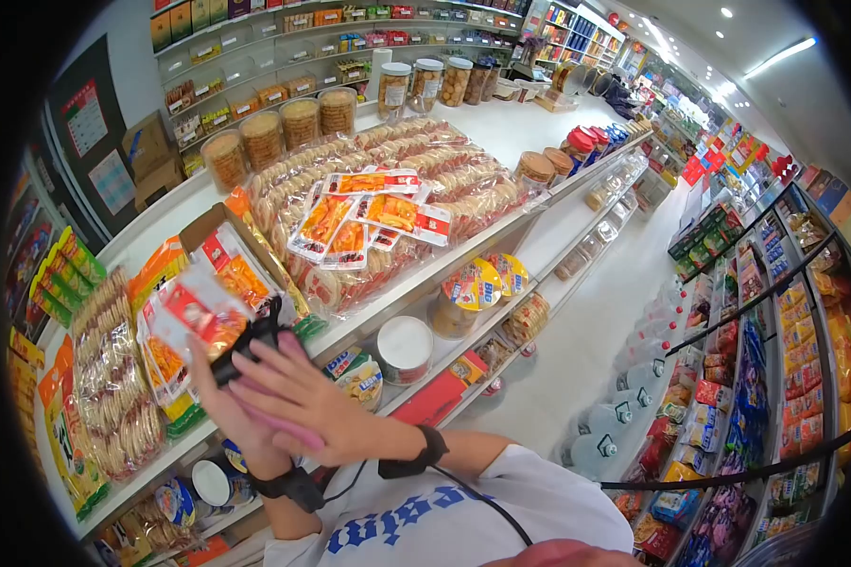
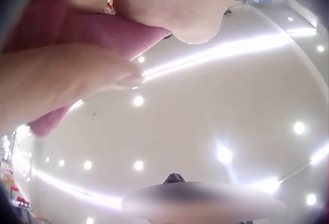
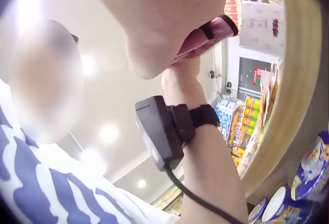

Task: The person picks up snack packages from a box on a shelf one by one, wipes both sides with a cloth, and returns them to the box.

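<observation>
A pink cloth-like item with black trim (image 3: 203, 39) lies between my two hands. My left hand (image 1: 227, 411) is beneath it in the head view, most of its fingers hidden. Laid across the item, my right hand (image 1: 317, 402) has straight, spread fingers. Above them shows the item's black part (image 1: 248, 342). A blurred red-and-white snack packet (image 1: 194, 304) overlaps my left fingertips. In the left wrist view the pink fabric (image 2: 115, 31) shows between both hands. Under the packet stands an open carton (image 1: 203, 225) of similar orange-and-red packets.
Bagged rows of round biscuits (image 1: 378, 156) cover much of the white counter, with loose snack packets (image 1: 369, 213) on top. Jars (image 1: 394, 90) line its back. Tubs (image 1: 405, 348) stand on the shelf below. Across the aisle, a snack rack (image 1: 728, 397) and large water bottles (image 1: 591, 454) stand.
</observation>
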Demonstrator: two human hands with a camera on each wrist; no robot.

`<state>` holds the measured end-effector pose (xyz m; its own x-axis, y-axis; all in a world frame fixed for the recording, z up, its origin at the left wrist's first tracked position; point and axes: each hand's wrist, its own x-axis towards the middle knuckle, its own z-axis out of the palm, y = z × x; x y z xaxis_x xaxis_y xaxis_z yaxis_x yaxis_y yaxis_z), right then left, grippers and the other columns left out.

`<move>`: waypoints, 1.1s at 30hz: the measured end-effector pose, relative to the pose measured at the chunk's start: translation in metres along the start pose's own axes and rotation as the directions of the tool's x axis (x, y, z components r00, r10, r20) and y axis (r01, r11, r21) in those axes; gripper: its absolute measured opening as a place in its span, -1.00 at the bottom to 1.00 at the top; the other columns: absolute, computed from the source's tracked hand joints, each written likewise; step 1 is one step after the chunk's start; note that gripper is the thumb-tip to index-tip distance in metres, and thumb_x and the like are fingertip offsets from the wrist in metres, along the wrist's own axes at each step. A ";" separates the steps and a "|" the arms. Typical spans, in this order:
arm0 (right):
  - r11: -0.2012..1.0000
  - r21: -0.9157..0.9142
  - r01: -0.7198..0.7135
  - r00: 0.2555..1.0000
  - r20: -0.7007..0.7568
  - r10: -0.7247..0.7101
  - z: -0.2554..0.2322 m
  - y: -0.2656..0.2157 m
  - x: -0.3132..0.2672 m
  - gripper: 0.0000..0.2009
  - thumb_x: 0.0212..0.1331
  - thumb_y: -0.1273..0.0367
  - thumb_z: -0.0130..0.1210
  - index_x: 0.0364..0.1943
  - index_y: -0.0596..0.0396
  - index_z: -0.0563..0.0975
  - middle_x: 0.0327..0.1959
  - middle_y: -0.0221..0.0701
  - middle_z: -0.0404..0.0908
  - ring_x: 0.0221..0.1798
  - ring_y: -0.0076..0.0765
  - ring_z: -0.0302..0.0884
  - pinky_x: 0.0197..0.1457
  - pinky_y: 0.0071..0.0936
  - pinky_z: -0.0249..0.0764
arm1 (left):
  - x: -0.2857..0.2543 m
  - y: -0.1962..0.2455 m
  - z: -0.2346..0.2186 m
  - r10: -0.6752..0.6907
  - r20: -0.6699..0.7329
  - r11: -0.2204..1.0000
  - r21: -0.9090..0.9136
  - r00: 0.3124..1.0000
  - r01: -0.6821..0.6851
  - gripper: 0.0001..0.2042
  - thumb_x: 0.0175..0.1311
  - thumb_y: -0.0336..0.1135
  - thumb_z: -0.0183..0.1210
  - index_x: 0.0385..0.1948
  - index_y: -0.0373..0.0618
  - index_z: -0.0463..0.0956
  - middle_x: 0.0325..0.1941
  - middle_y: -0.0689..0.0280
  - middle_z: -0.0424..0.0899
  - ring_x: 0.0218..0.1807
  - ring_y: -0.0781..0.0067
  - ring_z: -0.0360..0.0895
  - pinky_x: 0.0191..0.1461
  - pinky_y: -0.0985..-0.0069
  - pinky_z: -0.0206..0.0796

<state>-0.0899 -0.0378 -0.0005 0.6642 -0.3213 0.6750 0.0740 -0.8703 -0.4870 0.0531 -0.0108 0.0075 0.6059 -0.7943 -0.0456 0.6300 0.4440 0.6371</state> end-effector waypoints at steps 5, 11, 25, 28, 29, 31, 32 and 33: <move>0.968 0.248 -0.031 0.999 0.001 0.032 0.004 0.009 -0.016 -0.41 0.35 0.32 -0.02 0.46 0.14 0.22 0.56 -0.04 0.01 0.63 0.14 -0.18 0.62 -0.08 -0.12 | 0.005 0.015 0.003 0.091 -0.002 0.996 -0.022 0.996 -0.091 -0.52 0.51 -0.01 -0.02 0.24 -0.21 0.36 0.18 0.16 0.58 0.05 0.27 0.64 0.14 0.34 0.50; 0.139 0.878 -0.458 0.693 0.255 0.674 -0.007 0.035 -0.031 -0.44 0.48 0.22 -0.01 0.45 0.18 0.21 0.42 -0.32 0.35 0.33 -0.48 0.38 0.40 -0.42 0.29 | -0.010 -0.017 0.024 0.335 0.213 0.673 0.627 0.918 -0.392 -0.47 0.46 -0.33 0.10 0.38 -0.35 0.18 0.39 0.09 0.38 0.34 0.38 0.38 0.42 0.38 0.20; 0.988 0.143 -0.056 0.987 -0.144 0.076 0.005 0.011 -0.028 -0.41 0.41 0.20 -0.14 0.44 0.24 0.22 0.55 0.05 0.00 0.61 0.20 -0.14 0.59 -0.06 -0.12 | -0.010 -0.045 -0.002 0.118 0.242 0.918 0.343 0.963 -0.198 -0.42 0.59 0.09 -0.25 0.37 -0.21 0.26 0.34 0.16 0.41 0.35 0.27 0.37 0.44 0.31 0.14; 0.990 0.128 -0.065 0.994 -0.076 0.075 0.005 0.009 -0.028 -0.35 0.42 0.09 -0.20 0.47 0.22 0.17 0.59 0.03 -0.10 0.64 0.26 -0.30 0.60 0.09 -0.29 | -0.004 -0.031 -0.013 -0.055 0.564 0.996 -0.026 0.824 0.084 -0.37 0.58 0.16 -0.34 0.34 -0.22 0.28 0.25 0.19 0.50 0.26 0.33 0.47 0.38 0.40 0.27; 0.991 0.119 -0.065 0.992 -0.100 0.077 0.002 0.013 -0.023 -0.35 0.43 0.09 -0.20 0.48 0.22 0.17 0.59 0.03 -0.10 0.64 0.26 -0.30 0.60 0.08 -0.29 | -0.006 -0.038 -0.014 -0.047 0.456 0.998 0.062 0.889 0.022 -0.37 0.58 0.16 -0.34 0.36 -0.22 0.25 0.28 0.18 0.47 0.30 0.33 0.44 0.41 0.39 0.22; 0.993 0.103 -0.065 0.986 -0.149 0.080 -0.011 0.022 -0.005 -0.35 0.44 0.08 -0.20 0.48 0.20 0.16 0.59 0.03 -0.11 0.64 0.26 -0.29 0.60 0.07 -0.27 | -0.021 -0.052 0.005 0.009 0.228 0.964 0.256 0.974 -0.069 -0.36 0.59 0.16 -0.35 0.40 -0.22 0.20 0.34 0.18 0.43 0.37 0.33 0.37 0.48 0.38 0.12; 0.988 0.137 -0.078 0.971 -0.215 0.107 -0.015 0.026 0.006 -0.32 0.49 -0.04 -0.36 0.47 0.19 0.20 0.59 0.02 -0.11 0.64 0.22 -0.31 0.60 0.03 -0.27 | -0.027 -0.055 0.014 0.030 0.288 0.969 0.227 0.957 -0.098 -0.36 0.60 0.13 -0.34 0.46 -0.21 0.08 0.46 0.19 0.29 0.48 0.33 0.23 0.55 0.38 -0.03; 0.987 0.133 -0.093 0.971 -0.209 0.120 -0.023 0.029 0.013 -0.33 0.49 -0.04 -0.35 0.47 0.18 0.20 0.59 0.01 -0.10 0.65 0.20 -0.30 0.60 0.03 -0.26 | -0.032 -0.056 0.015 -0.046 0.332 0.971 0.237 0.942 -0.036 -0.36 0.60 0.13 -0.35 0.49 -0.18 0.01 0.50 0.21 0.22 0.50 0.33 0.16 0.56 0.37 -0.04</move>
<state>-0.0958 -0.0755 0.0072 0.4981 -0.4940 0.7127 0.1097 -0.7794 -0.6169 -0.0087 -0.0163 -0.0149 0.3811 -0.9062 0.1831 0.4745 0.3617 0.8025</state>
